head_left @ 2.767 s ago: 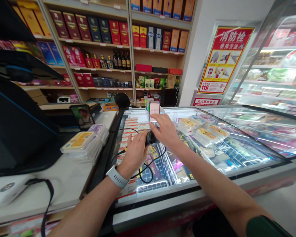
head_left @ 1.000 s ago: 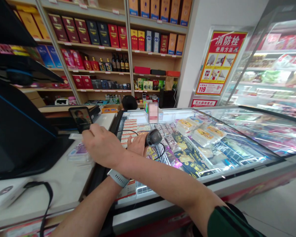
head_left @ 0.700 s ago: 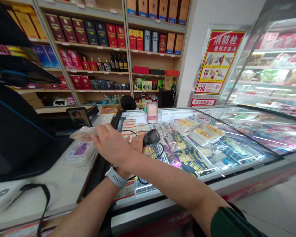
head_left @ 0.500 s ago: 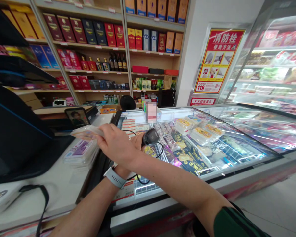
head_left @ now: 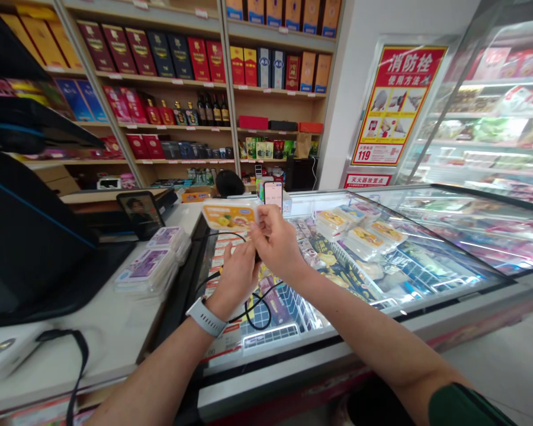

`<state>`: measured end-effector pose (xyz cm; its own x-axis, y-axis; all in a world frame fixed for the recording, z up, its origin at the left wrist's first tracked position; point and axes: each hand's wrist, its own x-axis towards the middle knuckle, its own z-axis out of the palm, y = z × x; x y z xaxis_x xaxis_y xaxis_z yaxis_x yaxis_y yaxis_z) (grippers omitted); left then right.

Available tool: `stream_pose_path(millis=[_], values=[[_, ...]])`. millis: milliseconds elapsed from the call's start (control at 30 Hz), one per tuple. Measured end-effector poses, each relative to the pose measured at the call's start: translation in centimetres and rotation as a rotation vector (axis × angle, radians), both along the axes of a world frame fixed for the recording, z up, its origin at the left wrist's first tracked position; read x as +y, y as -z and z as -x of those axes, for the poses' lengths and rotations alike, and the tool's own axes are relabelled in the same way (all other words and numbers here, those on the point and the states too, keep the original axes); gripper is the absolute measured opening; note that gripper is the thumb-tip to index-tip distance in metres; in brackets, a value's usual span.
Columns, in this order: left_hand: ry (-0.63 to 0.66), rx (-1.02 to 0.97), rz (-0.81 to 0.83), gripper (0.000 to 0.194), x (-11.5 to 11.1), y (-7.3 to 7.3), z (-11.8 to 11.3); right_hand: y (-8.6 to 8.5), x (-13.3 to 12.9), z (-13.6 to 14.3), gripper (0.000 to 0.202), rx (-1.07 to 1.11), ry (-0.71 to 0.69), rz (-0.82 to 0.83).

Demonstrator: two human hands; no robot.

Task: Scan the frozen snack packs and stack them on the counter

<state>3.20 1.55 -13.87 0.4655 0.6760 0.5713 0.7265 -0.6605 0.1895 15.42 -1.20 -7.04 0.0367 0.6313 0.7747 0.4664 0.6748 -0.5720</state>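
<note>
My right hand (head_left: 278, 242) is closed on one end of a clear plastic food box (head_left: 230, 215) with a yellow and orange label, held up above the glass freezer. Just below and to the left, my left hand (head_left: 237, 272), with a pale watch on its wrist, is curled around the barcode scanner. Fingers almost wholly hide the scanner now; its black cable (head_left: 258, 326) loops beneath. Left of my hands, boxes with purple labels (head_left: 144, 266) lie stacked on the white counter (head_left: 111, 331). More yellow-labelled boxes (head_left: 368, 239) rest on the freezer's glass.
The chest freezer (head_left: 359, 346) holds bagged goods in wire baskets. A phone (head_left: 273, 194) stands upright at its far edge, and another phone-like screen (head_left: 140, 213) is on the counter. A dark checkout terminal (head_left: 31, 236) fills the left side. A person's dark-haired head (head_left: 230, 183) shows behind.
My right hand has swung from over the counter to the right, bringing the food box above the freezer with its label facing me. The scanner has turned out of sight behind my hands.
</note>
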Motion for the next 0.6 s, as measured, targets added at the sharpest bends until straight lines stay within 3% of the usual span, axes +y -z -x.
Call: stream_pose_path(millis=[167, 300, 500, 600], values=[[0.026, -0.004, 0.074, 0.049, -0.2, -0.6, -0.1, 1.3, -0.3, -3.8, 0.023, 0.102, 0.048, -0.014], [0.027, -0.003, 0.085, 0.051, -0.3, -0.7, -0.1, 2.5, -0.5, -6.5, 0.027, 0.159, 0.074, -0.041], [0.018, 0.006, 0.089, 0.050, -0.2, -0.5, -0.1, 3.4, -1.5, -9.0, 0.052, 0.195, 0.144, -0.047], [0.022, 0.010, 0.090, 0.050, -0.2, -0.5, -0.1, 4.2, -1.5, -10.0, 0.044, 0.213, 0.168, -0.051]])
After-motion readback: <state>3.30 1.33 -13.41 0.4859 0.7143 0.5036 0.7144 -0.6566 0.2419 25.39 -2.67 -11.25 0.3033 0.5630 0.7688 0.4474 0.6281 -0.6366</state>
